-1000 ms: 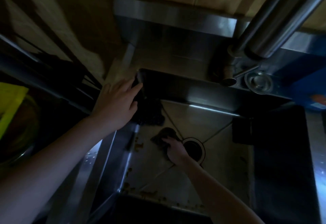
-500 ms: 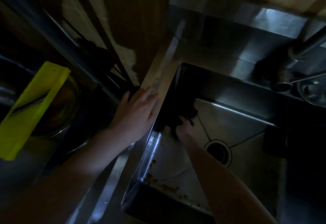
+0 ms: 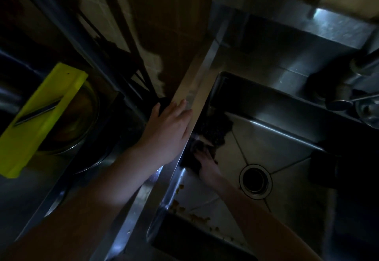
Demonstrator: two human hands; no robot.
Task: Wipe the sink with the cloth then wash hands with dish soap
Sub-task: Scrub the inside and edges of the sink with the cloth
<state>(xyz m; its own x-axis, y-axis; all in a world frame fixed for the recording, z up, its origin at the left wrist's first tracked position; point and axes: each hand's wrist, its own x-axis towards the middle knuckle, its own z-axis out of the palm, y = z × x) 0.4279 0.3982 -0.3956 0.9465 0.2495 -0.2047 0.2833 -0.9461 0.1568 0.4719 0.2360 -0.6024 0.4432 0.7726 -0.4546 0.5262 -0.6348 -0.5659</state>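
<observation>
We found the cloth (image 3: 213, 135) bunched in the sink (image 3: 266, 150), against the left wall and toward the far-left corner of the basin. It had no clean shape: a dark, crumpled mass, its longer run going from the far corner back along the left wall toward the person. The dim light hid its colour and weave; we could only call it dark and rumpled.

The right hand (image 3: 207, 161) lay on the near end of the cloth, fingers pointing away toward the sink's far-left corner and pressed down into the fabric. Whether those fingers were curled round a fold or just flat on it, we could not tell. Most of the cloth lay beyond the fingertips.

The left hand (image 3: 170, 129) stayed outside the basin, palm down and fingers spread loosely on the sink's left rim, holding nothing. The cloth sat just beside and below it, across the rim.

The drain (image 3: 255, 181) was to the right of the right hand, well clear of the cloth. Orange-brown crumbs (image 3: 192, 215) dotted the basin floor near the sink's near-left corner.

Left of the sink, on the surface, a yellow-green slicer (image 3: 41, 117) lay tilted across a metal bowl (image 3: 82, 129). At the sink's far-right edge stood the tap base (image 3: 346, 88).
</observation>
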